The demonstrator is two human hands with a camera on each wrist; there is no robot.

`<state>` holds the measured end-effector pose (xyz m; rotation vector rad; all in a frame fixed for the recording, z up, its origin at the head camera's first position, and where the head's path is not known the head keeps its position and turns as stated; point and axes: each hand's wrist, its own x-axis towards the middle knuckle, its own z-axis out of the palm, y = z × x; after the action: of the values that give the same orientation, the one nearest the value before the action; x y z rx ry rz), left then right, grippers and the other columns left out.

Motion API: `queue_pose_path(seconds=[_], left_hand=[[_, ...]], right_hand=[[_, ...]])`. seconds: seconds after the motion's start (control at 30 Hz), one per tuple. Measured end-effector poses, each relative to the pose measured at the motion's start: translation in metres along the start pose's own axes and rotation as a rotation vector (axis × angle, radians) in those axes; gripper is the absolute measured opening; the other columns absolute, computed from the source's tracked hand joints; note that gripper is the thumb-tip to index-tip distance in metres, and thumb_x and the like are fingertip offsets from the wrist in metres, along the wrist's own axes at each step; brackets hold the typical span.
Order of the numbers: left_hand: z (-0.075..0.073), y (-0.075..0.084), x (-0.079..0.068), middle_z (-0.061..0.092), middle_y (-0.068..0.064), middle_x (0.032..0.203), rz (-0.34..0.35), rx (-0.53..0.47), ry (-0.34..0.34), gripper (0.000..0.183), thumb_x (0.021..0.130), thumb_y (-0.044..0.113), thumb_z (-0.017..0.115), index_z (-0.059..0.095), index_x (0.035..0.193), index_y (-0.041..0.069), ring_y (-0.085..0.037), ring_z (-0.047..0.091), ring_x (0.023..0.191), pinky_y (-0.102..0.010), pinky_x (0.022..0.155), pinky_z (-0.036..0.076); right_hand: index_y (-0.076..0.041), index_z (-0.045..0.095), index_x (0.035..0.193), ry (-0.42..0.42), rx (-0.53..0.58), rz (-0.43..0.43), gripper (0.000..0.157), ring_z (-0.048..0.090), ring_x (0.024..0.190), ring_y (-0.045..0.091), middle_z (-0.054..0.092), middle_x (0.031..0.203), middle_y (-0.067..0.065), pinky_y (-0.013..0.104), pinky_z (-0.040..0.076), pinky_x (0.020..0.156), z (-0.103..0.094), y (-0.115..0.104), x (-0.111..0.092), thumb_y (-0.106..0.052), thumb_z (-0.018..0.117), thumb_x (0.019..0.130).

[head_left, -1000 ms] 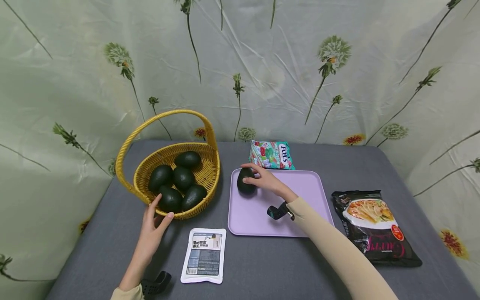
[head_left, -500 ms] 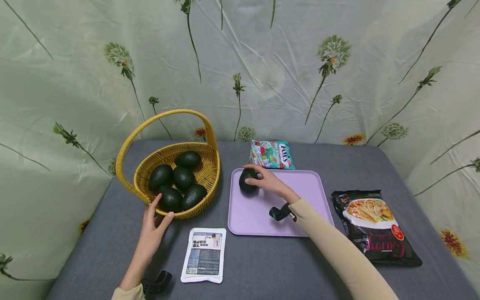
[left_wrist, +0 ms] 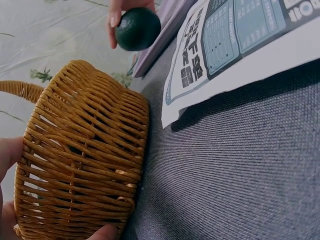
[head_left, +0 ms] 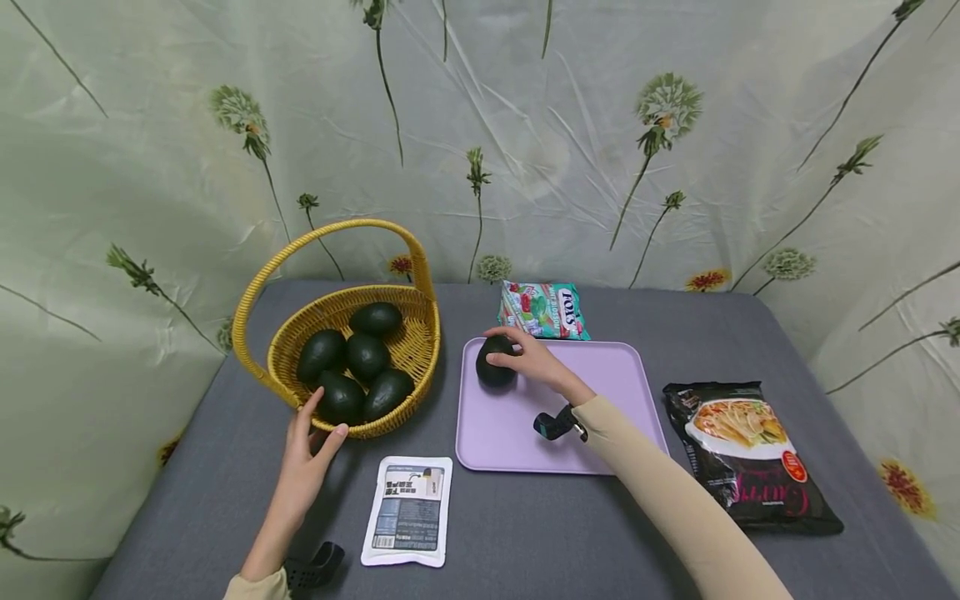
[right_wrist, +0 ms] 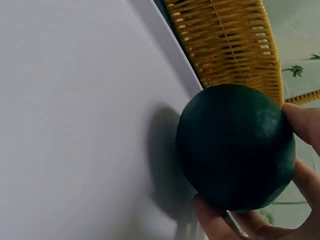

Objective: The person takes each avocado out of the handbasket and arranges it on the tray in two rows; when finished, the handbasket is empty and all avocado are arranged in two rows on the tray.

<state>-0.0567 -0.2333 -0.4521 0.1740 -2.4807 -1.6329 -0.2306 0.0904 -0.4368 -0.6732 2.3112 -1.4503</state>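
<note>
In the head view my right hand [head_left: 531,360] grips a dark green avocado [head_left: 495,363] at the left end of the lilac tray [head_left: 558,437]. The right wrist view shows thumb and fingers around the avocado [right_wrist: 235,150], with its shadow on the tray beside it; it seems a little above the surface. My left hand [head_left: 300,467] holds the near rim of the yellow wicker basket [head_left: 408,412], fingers at the rim and thumb against the outer wall. Several avocados [head_left: 367,358] lie inside the basket. In the left wrist view the basket's woven side [left_wrist: 85,155] fills the left half.
A white printed pouch [head_left: 407,511] lies in front, between basket and tray. The Fox's candy bag [head_left: 543,310] sits behind the tray. To the right lies a black noodle packet [head_left: 752,457]. A floral curtain [head_left: 555,167] hangs behind the grey table [head_left: 540,533].
My right hand and the avocado have shifted only slightly, a little right and then back left over the tray. The left hand and basket stay where they were.
</note>
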Motion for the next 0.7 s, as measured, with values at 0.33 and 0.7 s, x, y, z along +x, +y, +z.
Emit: queue_pose_path(seconds=[0.33, 0.7], left_hand=[[0.000, 0.000, 0.000, 0.015, -0.027, 0.148, 0.001, -0.009, 0.004, 0.069, 0.096, 0.012, 0.057, 0.018, 0.153, 0.007, -0.042, 0.022, 0.131, -0.059, 0.100, 0.024], [0.000, 0.000, 0.000, 0.015, -0.027, 0.148, -0.012, 0.011, 0.009, 0.070, 0.096, 0.014, 0.057, 0.017, 0.153, 0.006, -0.042, 0.021, 0.132, -0.061, 0.101, 0.023]], right_hand=[[-0.004, 0.046, 0.139, -0.042, 0.021, -0.036, 0.049, 0.044, 0.125, 0.042, 0.046, 0.139, 0.017, 0.050, 0.034, 0.102, 0.004, -0.002, 0.002, -0.018, 0.060, 0.095], [-0.002, 0.048, 0.137, 0.029, -0.001, -0.072, 0.047, 0.044, 0.125, 0.040, 0.045, 0.139, 0.019, 0.048, 0.035, 0.103, -0.006, -0.008, 0.005, -0.015, 0.061, 0.094]])
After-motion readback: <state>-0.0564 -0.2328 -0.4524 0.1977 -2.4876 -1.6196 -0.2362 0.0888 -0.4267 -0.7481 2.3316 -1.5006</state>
